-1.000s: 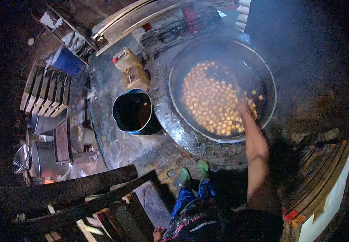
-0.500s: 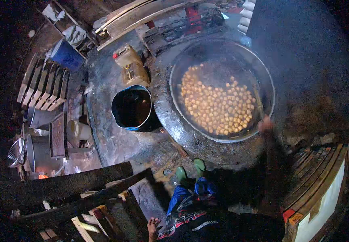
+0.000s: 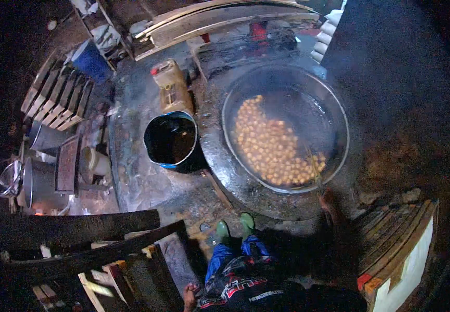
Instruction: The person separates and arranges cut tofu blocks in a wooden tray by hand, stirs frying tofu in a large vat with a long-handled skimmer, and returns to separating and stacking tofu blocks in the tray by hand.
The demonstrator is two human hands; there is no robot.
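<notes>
A large round pan (image 3: 347,130) holds dark liquid with many golden-brown cubes (image 3: 266,140) that look like frying tofu, gathered along its left and near side. Over the near right rim, my right hand (image 3: 327,198) is closed on a thin stirring stick (image 3: 314,165). The stick's far part reaches in among the cubes; its end is hard to make out. My left hand (image 3: 190,292) hangs low beside my body, fingers loosely curled and slightly apart, with nothing visible in it.
Left of the pan stand a dark bucket (image 3: 154,160) with a blue rim and a yellowish jerrycan (image 3: 175,88). A piece of wood (image 3: 217,190) lies near my green boots (image 3: 246,221). Wooden crates (image 3: 58,99) are at left, a slatted wooden structure (image 3: 396,234) at right. Smoke hangs at right.
My right hand has moved left and nearer to me along the rim, and the stick has swung left. The cubes have shifted toward the left and near side. The view has shifted slightly.
</notes>
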